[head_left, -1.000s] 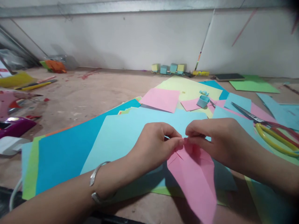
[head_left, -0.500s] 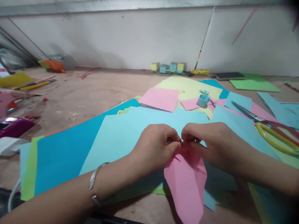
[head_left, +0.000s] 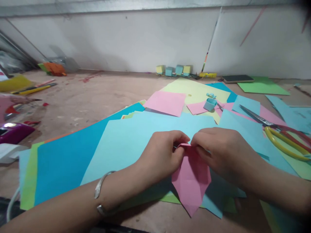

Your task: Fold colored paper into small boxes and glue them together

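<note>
A creased piece of pink paper (head_left: 191, 181) hangs between my two hands, its lower end tapering to a point. My left hand (head_left: 167, 150) pinches its upper left edge between thumb and fingers, a silver bangle on that wrist. At the upper right edge, my right hand (head_left: 218, 147) is closed on the same paper, thumb below and fingers above. The top edge is folded over in a narrow strip. Beneath the hands lies a large light blue sheet (head_left: 121, 139), partly covered by my forearms.
Scissors (head_left: 274, 127) with yellow and red handles lie at the right on coloured paper. A small blue paper box (head_left: 210, 104) and a pink square (head_left: 166, 103) sit beyond my hands. Little paper cubes (head_left: 179, 69) stand by the wall. A purple object (head_left: 17, 132) is at the left.
The pink paper's lower end has lifted and come back toward my hands, and its pointed tip is now in view. Both hands have shifted slightly, keeping their pinch at the top edge.
</note>
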Demonstrator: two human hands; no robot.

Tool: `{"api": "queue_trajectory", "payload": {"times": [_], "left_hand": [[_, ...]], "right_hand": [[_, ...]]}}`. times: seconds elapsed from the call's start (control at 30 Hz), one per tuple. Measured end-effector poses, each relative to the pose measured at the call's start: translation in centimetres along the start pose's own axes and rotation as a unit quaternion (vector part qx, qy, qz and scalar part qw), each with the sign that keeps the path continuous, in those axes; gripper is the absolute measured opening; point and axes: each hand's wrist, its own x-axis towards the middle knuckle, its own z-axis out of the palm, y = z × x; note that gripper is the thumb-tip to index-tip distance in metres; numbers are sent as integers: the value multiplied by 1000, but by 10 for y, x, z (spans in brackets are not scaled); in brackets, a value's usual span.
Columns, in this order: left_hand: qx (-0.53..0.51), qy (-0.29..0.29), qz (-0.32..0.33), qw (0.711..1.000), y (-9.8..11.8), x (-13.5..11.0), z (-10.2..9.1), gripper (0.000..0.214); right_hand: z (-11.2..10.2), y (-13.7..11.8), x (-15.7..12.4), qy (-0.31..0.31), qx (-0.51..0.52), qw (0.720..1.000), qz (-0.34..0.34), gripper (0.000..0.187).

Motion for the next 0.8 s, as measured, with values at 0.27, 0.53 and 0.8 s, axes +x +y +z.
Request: {"api": "queue_trajectory", "payload": {"times": [0.27, 0.53, 0.8], "left_hand": [[36, 36, 35, 998, -3, -4, 11, 51], [74, 40, 23, 996, -3, -2, 8, 57], [177, 53, 81, 979, -7, -10, 12, 63]], "right_hand": [[8, -10, -4, -45, -103, 994, -3, 21], [2, -14, -7, 26, -132, 989, -60, 25], [1, -23, -9, 51, -151, 983, -94, 29]]}}
